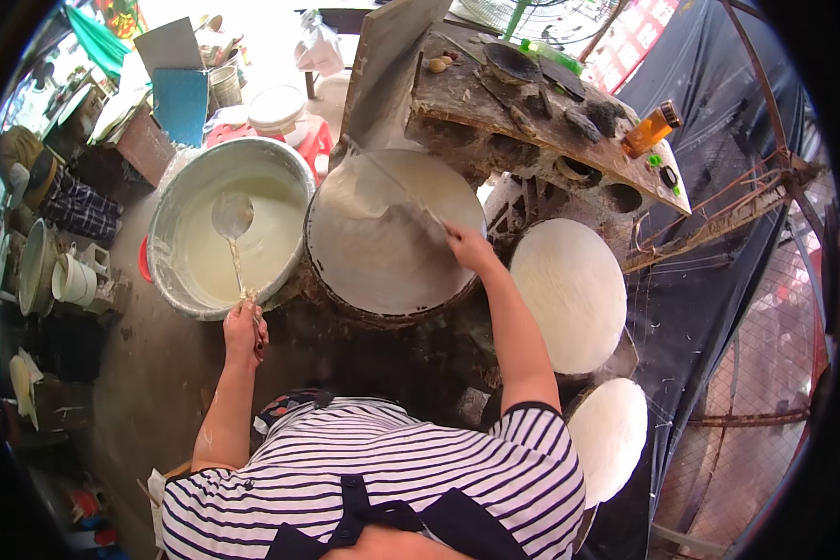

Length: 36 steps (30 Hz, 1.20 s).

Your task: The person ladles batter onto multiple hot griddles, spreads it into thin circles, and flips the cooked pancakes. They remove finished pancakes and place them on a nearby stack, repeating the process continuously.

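Observation:
My left hand (pixel 245 332) grips the handle of a metal ladle (pixel 233 217), whose bowl is over the pale batter (pixel 203 269) in a large metal basin (pixel 166 280). Whether the bowl touches the batter I cannot tell. To the right of the basin is a round griddle (pixel 392 273), with a streak of batter (pixel 350 192) across its upper left. My right hand (pixel 470 246) holds a thin spreading tool (pixel 430 215) above this griddle; its far end is blurred. Farther right, a second round griddle carries a thin white sheet of batter (pixel 567 297), and another pale round sheet (pixel 609 441) lies nearer my body.
A worn workbench (pixel 483 115) stands beyond the griddles, bearing a dark pan (pixel 511 63) and an amber bottle (pixel 651 129). An upright board (pixel 385 77) adjoins it. Behind the basin, a white bucket (pixel 276 108) sits on a red stool (pixel 315 143). A person (pixel 77 199) is at far left.

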Motion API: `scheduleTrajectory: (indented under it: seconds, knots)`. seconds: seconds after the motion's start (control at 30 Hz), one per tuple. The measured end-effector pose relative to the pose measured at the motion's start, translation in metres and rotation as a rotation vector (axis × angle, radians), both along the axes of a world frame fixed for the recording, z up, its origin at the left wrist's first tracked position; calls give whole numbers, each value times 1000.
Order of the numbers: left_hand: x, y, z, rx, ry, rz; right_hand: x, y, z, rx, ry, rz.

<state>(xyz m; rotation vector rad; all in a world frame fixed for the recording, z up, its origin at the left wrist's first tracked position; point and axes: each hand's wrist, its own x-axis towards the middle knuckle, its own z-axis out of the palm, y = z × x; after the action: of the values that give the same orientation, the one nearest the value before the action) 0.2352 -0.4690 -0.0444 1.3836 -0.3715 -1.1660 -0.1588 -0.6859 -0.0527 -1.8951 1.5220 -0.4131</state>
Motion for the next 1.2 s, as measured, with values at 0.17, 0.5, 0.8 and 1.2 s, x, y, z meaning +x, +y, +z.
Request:
scheduleTrajectory:
  seconds: [0.17,0.5,0.8,1.2]
  knots:
    - [-3,-1,12,28,6,56,-12,-38,-30,118,-122,260]
    - [-5,27,8,55,-56,90,-4,-89,-20,296,-203,333]
    - [13,65,3,148,-61,111,-44,-46,44,507,-9,348]
    - [99,46,-39,188,11,-206,194,176,-16,546,-1109,-454]
